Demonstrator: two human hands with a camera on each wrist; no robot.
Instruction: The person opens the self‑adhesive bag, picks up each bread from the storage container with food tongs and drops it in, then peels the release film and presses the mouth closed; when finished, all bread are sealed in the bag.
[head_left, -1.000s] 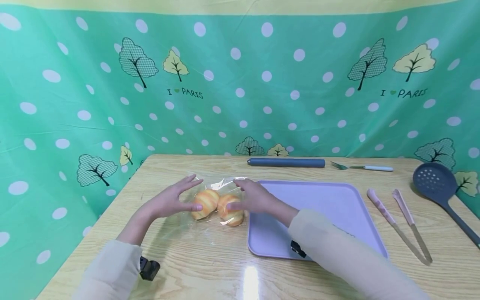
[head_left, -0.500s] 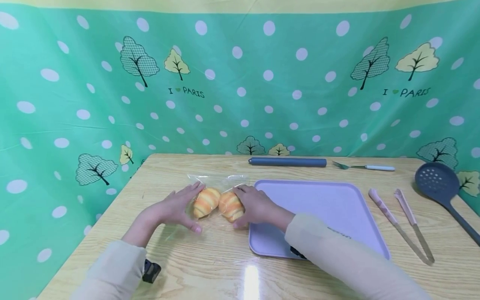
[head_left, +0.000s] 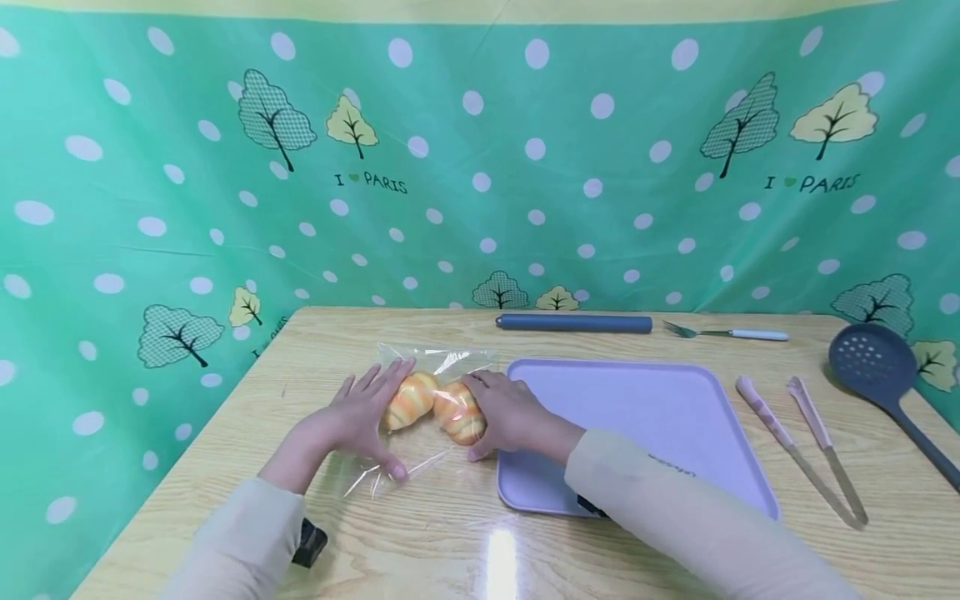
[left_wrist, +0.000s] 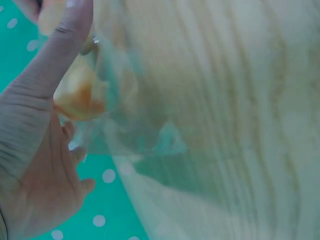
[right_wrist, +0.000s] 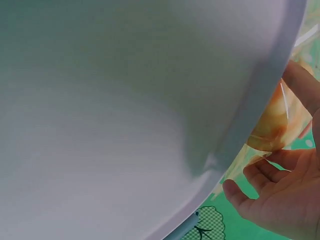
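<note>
Two striped bread rolls lie side by side in a clear plastic bag [head_left: 442,358] on the table, left of the tray. My left hand [head_left: 358,421] is spread at the left bread roll [head_left: 411,402]; its fingertips touch the bag and its thumb stays apart from the roll, nearer me. The right hand [head_left: 510,417] curves round the right bread roll [head_left: 459,413], fingers on the far side and thumb on the near side. In the right wrist view, the roll [right_wrist: 272,125] shows between thumb and fingers, partly behind the tray's rim. The left wrist view is blurred.
A lilac tray [head_left: 630,408] lies under the right forearm. Behind it are a dark blue rod [head_left: 573,323] and a fork [head_left: 727,334]. Tongs [head_left: 806,450] and a slotted skimmer [head_left: 873,362] lie to the right. A green dotted cloth [head_left: 480,167] hangs behind the table.
Both hands have settled closer to the bagged rolls. The left thumb has moved down toward me, away from the left roll, and the right hand has curved round the right roll.
</note>
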